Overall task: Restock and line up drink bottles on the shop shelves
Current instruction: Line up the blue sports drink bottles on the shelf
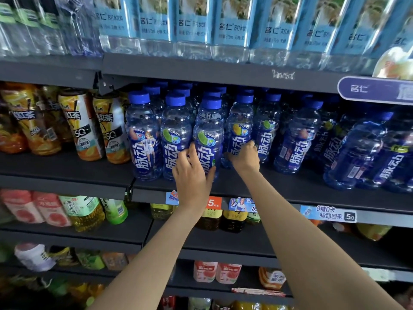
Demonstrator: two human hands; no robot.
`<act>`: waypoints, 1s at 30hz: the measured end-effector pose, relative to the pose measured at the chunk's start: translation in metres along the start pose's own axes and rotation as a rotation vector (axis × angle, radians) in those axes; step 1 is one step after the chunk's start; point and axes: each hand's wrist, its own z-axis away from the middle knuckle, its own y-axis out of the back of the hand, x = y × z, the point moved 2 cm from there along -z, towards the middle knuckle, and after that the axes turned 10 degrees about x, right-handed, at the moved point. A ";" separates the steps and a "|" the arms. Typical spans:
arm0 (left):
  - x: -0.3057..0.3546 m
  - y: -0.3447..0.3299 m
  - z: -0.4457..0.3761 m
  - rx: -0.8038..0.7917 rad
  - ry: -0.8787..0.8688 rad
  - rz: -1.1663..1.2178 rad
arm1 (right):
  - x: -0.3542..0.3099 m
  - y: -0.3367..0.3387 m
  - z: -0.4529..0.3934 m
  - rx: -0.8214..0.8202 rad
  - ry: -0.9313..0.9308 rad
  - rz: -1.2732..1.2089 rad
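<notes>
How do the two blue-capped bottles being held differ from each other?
The bottle in the left hand stands at the shelf's front edge; the bottle in the right hand sits further back. The first shows a green lime badge, the second a yellow-orange one. Both are clear, upright, with dark blue labels.

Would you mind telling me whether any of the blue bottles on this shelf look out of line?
Yes. The blue bottles at the right end lean over and sit unevenly, unlike the upright front row on the left. The left hand and right hand each grip a bottle mid-row. Nothing looks spilled.
</notes>
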 end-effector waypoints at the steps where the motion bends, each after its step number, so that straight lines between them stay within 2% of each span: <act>1: 0.000 0.000 0.000 0.005 -0.006 0.001 | 0.004 0.004 -0.002 0.018 0.042 -0.025; 5: -0.003 -0.005 0.002 0.086 -0.025 -0.023 | 0.024 0.034 -0.012 0.324 0.100 -0.181; 6: -0.002 -0.006 0.002 0.094 -0.018 -0.013 | 0.027 0.038 -0.016 0.342 0.082 -0.174; 10: -0.001 -0.009 0.004 0.114 -0.012 0.002 | 0.031 0.025 -0.038 0.180 -0.017 -0.102; 14: -0.003 -0.011 0.003 0.128 -0.020 -0.030 | 0.034 0.018 -0.047 0.191 -0.113 -0.089; 24: -0.003 -0.010 0.004 0.099 -0.026 0.025 | 0.046 0.030 0.015 0.267 0.039 -0.073; 30: -0.003 -0.007 0.003 0.036 -0.012 0.088 | 0.036 0.036 0.050 0.146 0.129 -0.118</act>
